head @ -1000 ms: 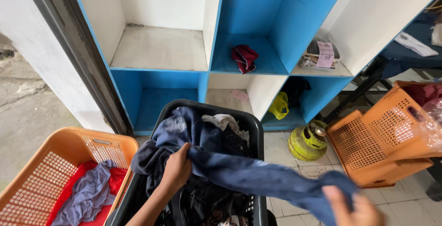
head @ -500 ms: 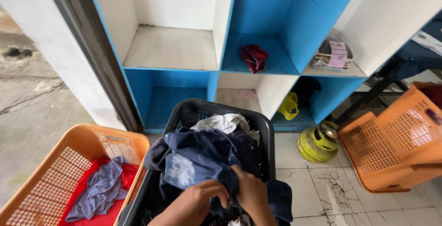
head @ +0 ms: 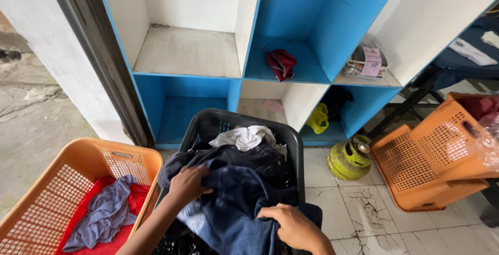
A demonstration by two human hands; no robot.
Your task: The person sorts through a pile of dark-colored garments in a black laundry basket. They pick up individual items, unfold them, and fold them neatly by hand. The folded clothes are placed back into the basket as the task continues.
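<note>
While you lean over black laundry basket [head: 293, 139], both hands grasp dark blue denim garment [head: 241, 192] heaped on top of its load. Your left hand [head: 188, 183] clenches fabric near basket's left rim; your right hand [head: 292, 225] pinches fold toward near right corner. White cloth [head: 243, 137] lies at far edge. Orange basket [head: 62, 182] with grey and red clothes stands just beside, left.

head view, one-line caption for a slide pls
Both hands, left hand and right hand, grip dark blue jeans over a black laundry basket.
</note>
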